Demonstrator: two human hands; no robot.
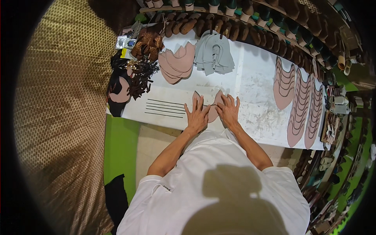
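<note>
A pink U-shaped shoe upper piece [212, 114] lies at the near edge of the white table, its two pointed tips facing away from me. A thin dark strip runs along its inner curve, partly covered by my fingers. My left hand [197, 116] rests over its left side with the fingers spread, the fingertips near the curve. My right hand [229, 110] lies over the right side, fingers stretched out and pressing by the strip. Several thin dark strips [165, 107] lie in parallel on the table to the left of my left hand.
Stacked pink pieces [176, 62] and grey pieces [214, 53] lie at the table's far side. Overlapping rows of dark-edged pink pieces [299, 113] are on the right. Dark scraps [141, 80] pile up at the left. Shelves of shoe lasts [243, 31] line the back.
</note>
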